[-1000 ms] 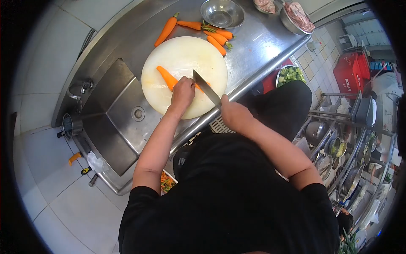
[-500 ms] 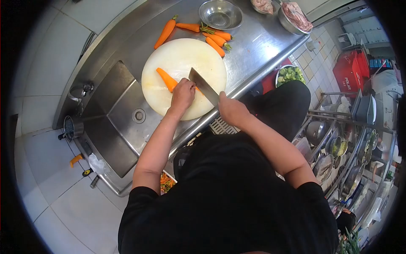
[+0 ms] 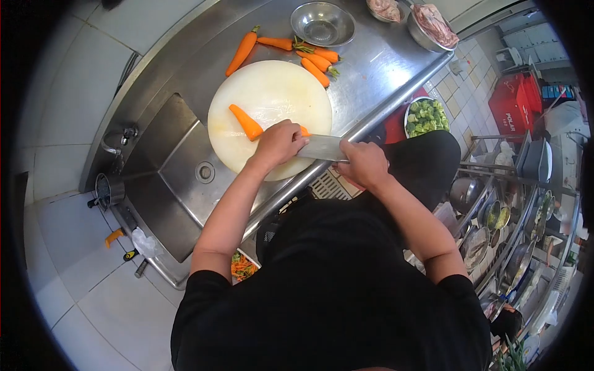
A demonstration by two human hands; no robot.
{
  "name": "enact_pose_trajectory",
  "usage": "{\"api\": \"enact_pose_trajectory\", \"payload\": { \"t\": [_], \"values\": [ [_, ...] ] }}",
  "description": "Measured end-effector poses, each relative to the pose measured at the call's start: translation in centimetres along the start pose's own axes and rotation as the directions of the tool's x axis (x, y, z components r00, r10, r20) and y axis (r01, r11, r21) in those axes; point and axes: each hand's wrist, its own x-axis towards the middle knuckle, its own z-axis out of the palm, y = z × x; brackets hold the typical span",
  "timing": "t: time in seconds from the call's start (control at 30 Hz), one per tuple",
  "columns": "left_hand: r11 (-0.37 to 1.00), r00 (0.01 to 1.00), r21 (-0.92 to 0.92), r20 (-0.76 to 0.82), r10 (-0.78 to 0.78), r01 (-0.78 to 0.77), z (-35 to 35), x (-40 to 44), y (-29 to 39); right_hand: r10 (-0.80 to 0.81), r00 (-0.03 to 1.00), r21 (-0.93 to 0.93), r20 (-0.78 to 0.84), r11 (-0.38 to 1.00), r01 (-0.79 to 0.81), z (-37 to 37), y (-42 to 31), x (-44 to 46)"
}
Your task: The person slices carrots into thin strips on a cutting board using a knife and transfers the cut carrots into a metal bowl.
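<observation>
A peeled carrot piece [image 3: 246, 122] lies on the round white cutting board [image 3: 272, 86], its wide end close to my left hand [image 3: 278, 144]. That hand is closed with curled fingers, and a second carrot piece [image 3: 304, 131] shows just past its fingertips; the rest of it is hidden by hand and blade. My right hand [image 3: 367, 163] is wrapped round the handle of a cleaver [image 3: 323, 148]. The cleaver's broad blade is turned face up over the board's near right edge, its far end at my left fingertips.
Several whole carrots [image 3: 242, 51] and a steel bowl [image 3: 323, 23] lie beyond the board. Bowls of raw meat [image 3: 433, 26] stand at the counter's far end. The sink [image 3: 179, 173] is at the left. Cut greens [image 3: 427, 117] fill a bowl below, right of the counter.
The cleaver has swung from pointing up across the board to lying nearly level, its face turned up. Both hands have shifted slightly right. More orange shows beside my left fingertips.
</observation>
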Motion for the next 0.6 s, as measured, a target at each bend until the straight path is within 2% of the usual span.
{"api": "enact_pose_trajectory", "payload": {
  "t": [0.07, 0.13, 0.17, 0.23, 0.27, 0.3, 0.33, 0.37, 0.4, 0.43, 0.47, 0.53, 0.57, 0.6],
  "values": [
    [1.0, 1.0, -0.012, -0.02, 0.001, -0.001, 1.5, 1.2, -1.4, -0.019, 1.0, 0.001, 0.009, 1.0, 0.019, 0.0, -0.3, -0.3],
    [0.994, 0.993, 0.105, -0.117, 0.001, 0.011, 1.8, 1.8, -2.1, -0.033, 0.999, 0.002, 0.023, 0.999, 0.033, -0.2, -0.4, -1.0],
    [0.994, 0.994, 0.104, -0.113, 0.0, 0.012, 1.8, 1.8, -2.7, -0.051, 0.998, 0.036, 0.036, 0.998, 0.05, -0.5, -0.2, -1.5],
    [0.996, 0.968, -0.047, -0.237, -0.084, 0.075, -0.4, 1.2, -2.3, -0.069, 0.996, 0.072, 0.052, 0.995, 0.065, -1.5, 0.2, -2.3],
    [0.996, 0.969, -0.047, -0.233, -0.087, 0.078, -1.6, 0.6, -2.0, 0.008, 0.997, 0.138, 0.078, 0.99, -0.019, -2.2, 0.2, -2.8],
    [0.97, 0.922, -0.205, -0.336, -0.192, 0.127, -2.8, -0.3, -1.8, 0.083, 0.991, 0.201, 0.108, 0.974, -0.104, -2.5, 0.3, -3.1],
    [0.92, 0.855, -0.362, -0.418, -0.305, 0.152, -3.3, -1.1, -1.7, 0.085, 0.99, 0.203, 0.11, 0.974, -0.106, -2.5, 0.8, -3.1],
    [0.919, 0.856, -0.362, -0.415, -0.307, 0.154, -3.1, -1.8, -1.9, 0.146, 0.986, 0.281, 0.084, 0.946, -0.164, -2.4, 1.2, -3.2],
    [0.904, 0.867, -0.357, -0.344, -0.361, 0.235, -2.6, -2.6, -2.2, 0.209, 0.976, 0.357, 0.063, 0.908, -0.218, -2.2, 1.6, -3.1],
    [0.885, 0.869, -0.345, -0.272, -0.413, 0.313, -1.9, -3.2, -2.5, 0.253, 0.965, 0.361, 0.072, 0.895, -0.262, -1.8, 2.1, -2.6],
    [0.884, 0.868, -0.346, -0.273, -0.415, 0.314, -0.2, -3.5, -3.0, 0.252, 0.965, 0.36, 0.073, 0.896, -0.261, -0.6, 2.9, -2.0],
    [0.929, 0.91, -0.117, -0.192, -0.367, 0.35, 3.5, -3.3, -2.7, 0.342, 0.928, 0.566, 0.146, 0.741, -0.362, 1.8, 4.1, -0.9],
    [0.93, 0.91, -0.117, -0.193, -0.367, 0.35, 4.3, -2.9, -2.6, 0.367, 0.902, 0.589, 0.228, 0.685, -0.428, 2.4, 4.4, -0.7],
    [0.916, 0.892, -0.144, -0.213, -0.398, 0.374, 4.6, -2.4, -2.1, 0.37, 0.9, 0.589, 0.233, 0.682, -0.433, 2.1, 3.8, -0.5]
  ]
}}
